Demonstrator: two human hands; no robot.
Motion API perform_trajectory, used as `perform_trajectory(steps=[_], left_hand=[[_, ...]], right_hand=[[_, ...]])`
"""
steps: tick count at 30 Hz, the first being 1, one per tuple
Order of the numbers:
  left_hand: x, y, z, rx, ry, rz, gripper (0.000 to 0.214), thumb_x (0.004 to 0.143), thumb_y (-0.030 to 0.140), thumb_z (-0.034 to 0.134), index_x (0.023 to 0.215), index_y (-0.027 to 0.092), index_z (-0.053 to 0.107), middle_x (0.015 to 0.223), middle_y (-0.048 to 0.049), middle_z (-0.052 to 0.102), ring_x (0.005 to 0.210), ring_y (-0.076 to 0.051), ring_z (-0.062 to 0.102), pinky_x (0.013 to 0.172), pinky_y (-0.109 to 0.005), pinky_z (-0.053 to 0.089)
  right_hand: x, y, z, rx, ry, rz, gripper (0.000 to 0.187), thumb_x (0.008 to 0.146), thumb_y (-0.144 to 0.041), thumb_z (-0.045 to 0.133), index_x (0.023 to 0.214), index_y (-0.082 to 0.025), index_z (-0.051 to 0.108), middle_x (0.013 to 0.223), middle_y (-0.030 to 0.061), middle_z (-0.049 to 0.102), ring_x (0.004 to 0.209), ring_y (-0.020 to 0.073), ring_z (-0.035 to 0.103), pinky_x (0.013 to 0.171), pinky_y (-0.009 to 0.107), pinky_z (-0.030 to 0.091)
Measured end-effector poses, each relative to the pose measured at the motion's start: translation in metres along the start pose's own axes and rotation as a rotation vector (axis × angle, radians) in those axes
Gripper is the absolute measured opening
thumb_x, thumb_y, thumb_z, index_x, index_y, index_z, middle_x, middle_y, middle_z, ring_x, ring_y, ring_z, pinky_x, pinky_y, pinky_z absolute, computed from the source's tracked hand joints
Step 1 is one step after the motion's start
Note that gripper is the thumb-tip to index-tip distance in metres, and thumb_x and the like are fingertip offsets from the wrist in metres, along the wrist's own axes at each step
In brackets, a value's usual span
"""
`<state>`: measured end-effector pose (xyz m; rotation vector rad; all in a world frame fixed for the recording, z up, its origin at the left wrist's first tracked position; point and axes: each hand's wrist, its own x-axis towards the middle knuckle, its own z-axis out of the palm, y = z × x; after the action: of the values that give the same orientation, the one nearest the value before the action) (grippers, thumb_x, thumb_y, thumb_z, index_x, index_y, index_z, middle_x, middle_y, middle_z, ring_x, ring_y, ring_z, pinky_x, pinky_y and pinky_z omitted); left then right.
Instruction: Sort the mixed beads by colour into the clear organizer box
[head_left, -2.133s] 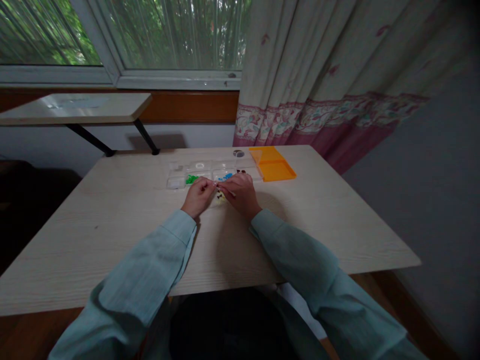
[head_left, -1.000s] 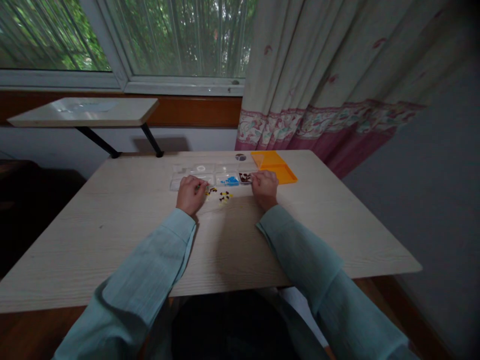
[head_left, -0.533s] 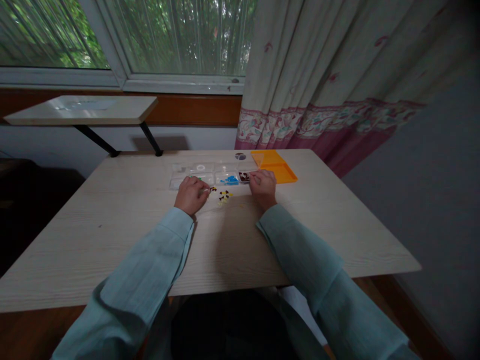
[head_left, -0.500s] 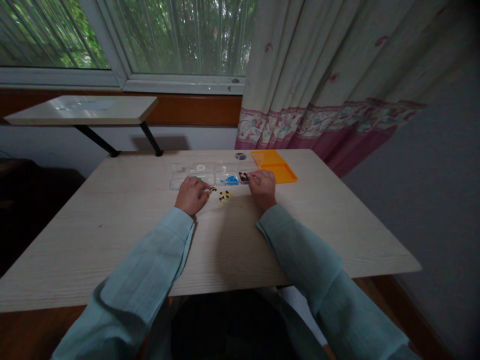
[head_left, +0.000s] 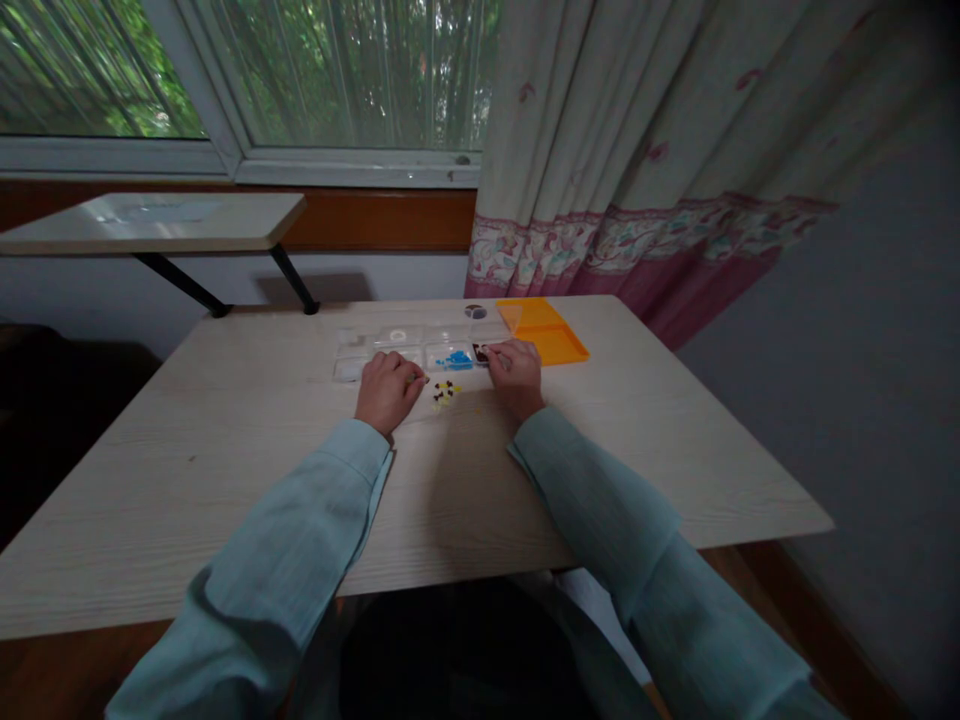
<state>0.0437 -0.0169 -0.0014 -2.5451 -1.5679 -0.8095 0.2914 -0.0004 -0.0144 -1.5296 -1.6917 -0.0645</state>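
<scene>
A clear compartment box lies on the light wooden table, with blue beads and dark beads in its near cells. A small heap of yellow and dark beads lies loose on the table between my hands. My left hand rests curled just left of that heap, fingertips pinched together near the box's front edge. My right hand is curled at the box's right end, fingertips at the dark-bead cell. What either pinch holds is too small to see.
An orange lid lies to the right of the box. A small dark round item sits behind the box. A second table stands by the window at the left. A patterned curtain hangs at the back right.
My hands, together over the bead heap two seconds ago, have parted: the left stayed by the heap, the right went to the dark-bead cell. Since half a second ago little differs.
</scene>
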Motion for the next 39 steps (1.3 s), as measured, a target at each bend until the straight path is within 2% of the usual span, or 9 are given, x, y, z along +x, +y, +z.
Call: perform_trajectory(steps=[6, 13, 18, 22, 26, 32, 39], left_hand=[[0.002, 0.007, 0.001, 0.036, 0.002, -0.065, 0.016, 0.086, 0.036, 0.059, 0.089, 0.023, 0.069, 0.094, -0.0088, 0.059, 0.098, -0.029, 0.047, 0.079, -0.042, 0.036], [0.002, 0.008, 0.004, 0.016, 0.002, -0.060, 0.016, 0.087, 0.034, 0.058, 0.085, 0.021, 0.068, 0.091, -0.0094, 0.060, 0.097, -0.029, 0.048, 0.078, -0.042, 0.036], [0.003, 0.005, 0.005, -0.153, 0.089, -0.090, 0.019, 0.087, 0.034, 0.057, 0.083, 0.019, 0.068, 0.089, -0.0084, 0.060, 0.092, -0.025, 0.050, 0.084, -0.040, 0.038], [0.003, 0.005, 0.004, -0.374, 0.156, -0.121, 0.018, 0.088, 0.033, 0.057, 0.082, 0.019, 0.067, 0.082, -0.0053, 0.059, 0.086, -0.020, 0.053, 0.081, -0.036, 0.041], [0.003, 0.011, 0.004, -0.589, 0.156, -0.163, 0.017, 0.087, 0.033, 0.058, 0.080, 0.020, 0.066, 0.078, -0.0033, 0.058, 0.079, -0.017, 0.053, 0.075, -0.032, 0.043], [0.002, 0.016, 0.008, -0.747, 0.123, -0.192, 0.020, 0.087, 0.034, 0.057, 0.077, 0.019, 0.066, 0.077, -0.0026, 0.058, 0.078, -0.016, 0.054, 0.073, -0.029, 0.044], [0.001, 0.016, 0.004, -0.681, 0.122, -0.175, 0.019, 0.087, 0.032, 0.056, 0.076, 0.019, 0.064, 0.076, -0.0021, 0.057, 0.077, -0.015, 0.054, 0.073, -0.029, 0.045]], right_hand=[[0.000, 0.000, 0.001, 0.009, -0.006, -0.014, 0.026, 0.091, -0.034, 0.052, 0.092, -0.020, 0.074, 0.092, 0.0073, 0.070, 0.093, 0.0224, 0.056, 0.087, 0.037, 0.038], [0.000, 0.002, 0.002, 0.036, 0.021, -0.035, 0.025, 0.089, -0.034, 0.053, 0.089, -0.020, 0.074, 0.089, 0.0070, 0.070, 0.089, 0.0219, 0.056, 0.086, 0.037, 0.039], [-0.001, -0.005, 0.000, 0.045, 0.027, -0.101, 0.023, 0.090, -0.034, 0.054, 0.089, -0.021, 0.074, 0.088, 0.0062, 0.070, 0.089, 0.0212, 0.055, 0.085, 0.036, 0.039], [-0.006, -0.024, 0.000, 0.088, -0.046, -0.293, 0.024, 0.091, -0.038, 0.055, 0.094, -0.024, 0.074, 0.090, 0.0049, 0.070, 0.093, 0.0199, 0.055, 0.087, 0.036, 0.037], [-0.016, -0.046, 0.001, 0.083, -0.114, -0.450, 0.030, 0.092, -0.046, 0.053, 0.104, -0.026, 0.072, 0.092, 0.0047, 0.070, 0.094, 0.0199, 0.054, 0.087, 0.037, 0.035], [-0.021, -0.057, -0.001, 0.055, -0.134, -0.465, 0.031, 0.095, -0.043, 0.048, 0.103, -0.027, 0.072, 0.090, 0.0042, 0.069, 0.095, 0.0197, 0.052, 0.088, 0.037, 0.032], [-0.021, -0.061, -0.005, 0.013, -0.179, -0.444, 0.034, 0.096, -0.045, 0.044, 0.103, -0.028, 0.072, 0.090, 0.0038, 0.070, 0.095, 0.0196, 0.052, 0.090, 0.037, 0.031]])
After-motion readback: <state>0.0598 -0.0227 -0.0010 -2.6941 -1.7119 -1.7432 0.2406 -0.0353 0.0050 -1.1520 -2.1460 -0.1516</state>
